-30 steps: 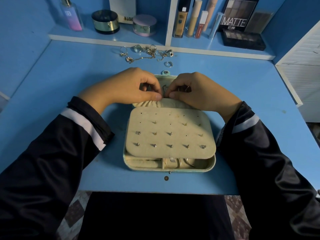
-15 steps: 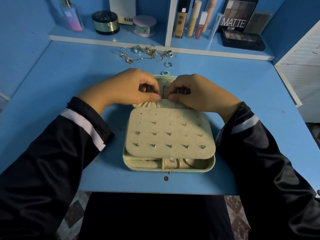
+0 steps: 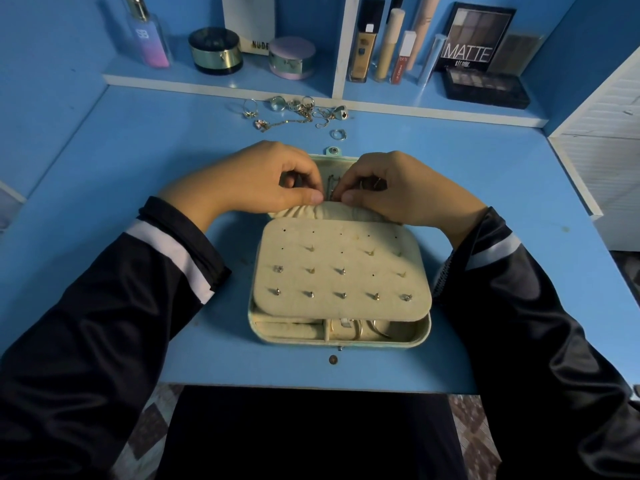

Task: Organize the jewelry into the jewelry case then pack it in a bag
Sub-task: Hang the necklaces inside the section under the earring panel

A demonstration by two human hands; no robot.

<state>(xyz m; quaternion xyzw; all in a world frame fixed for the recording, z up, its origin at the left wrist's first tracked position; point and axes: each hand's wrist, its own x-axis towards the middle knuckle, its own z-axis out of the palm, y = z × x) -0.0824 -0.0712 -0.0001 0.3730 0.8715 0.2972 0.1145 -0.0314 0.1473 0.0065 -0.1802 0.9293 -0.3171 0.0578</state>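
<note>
Left hand [image 3: 256, 183] and right hand [image 3: 403, 192] pinch, thumbs close.

I logged the jewelry case [image 3: 341, 344] lying open on the blue desk [image 3: 138, 150], with stud earrings [image 3: 341, 295] seated in its cream panel [image 3: 346, 251]. The left hand [image 3: 256, 181] and right hand [image 3: 405, 188] met over the lid, both pinching a thin metal piece [image 3: 330, 188] I couldn't identify. Loose rings and chain [image 3: 298, 110] lay beyond the case.

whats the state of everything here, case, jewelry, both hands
case: open
panel: lying over case, studs pinned in
loose jewelry: on table, beyond case
left hand: pinching metal piece
right hand: pinching same piece
</note>
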